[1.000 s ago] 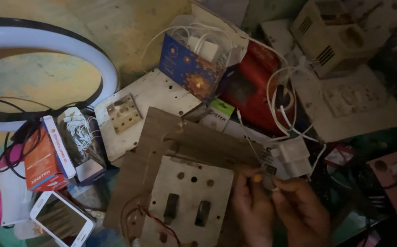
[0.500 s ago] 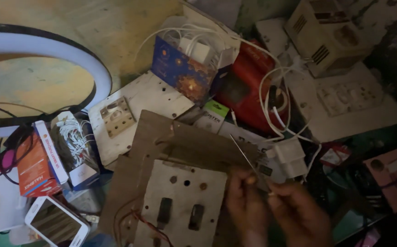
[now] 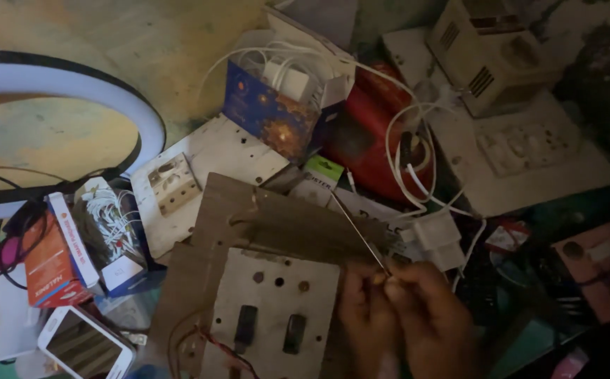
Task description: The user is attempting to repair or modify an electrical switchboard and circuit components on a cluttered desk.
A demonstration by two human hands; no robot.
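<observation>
Both your hands, left hand & right hand, are pinched shut on a thin wire near the switch board. It's dim & cluttered; the wire could slip or snag, I'd judge.

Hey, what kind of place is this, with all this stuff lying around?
Probably a small home electrical repair spot, set up on the floor. A switch board with two rocker switches lies by the hands, white chargers and cables sprawl across the clutter, and a lit ring light stands at the left.
</observation>
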